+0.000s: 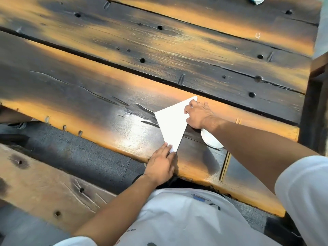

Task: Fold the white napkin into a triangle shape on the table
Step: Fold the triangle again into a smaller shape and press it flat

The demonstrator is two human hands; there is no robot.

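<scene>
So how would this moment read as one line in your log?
napkin: triangle, flat on table | left hand: fingers on near corner | right hand: on far corner | white dish: under right forearm

The white napkin [171, 124] lies folded in a triangle near the table's [74, 89] near edge, the left hand [160, 165] pressing its near tip, the right hand [198, 115] (fingers curled) on its far corner.

Counting on the tabletop [106, 107]: one white napkin [173, 125] lying as a triangle, one white round object [211, 141] showing partly under the right forearm, two hands, left [160, 166] and right [197, 115], and one pale item [255, 0] peeking in at the far edge.
</scene>
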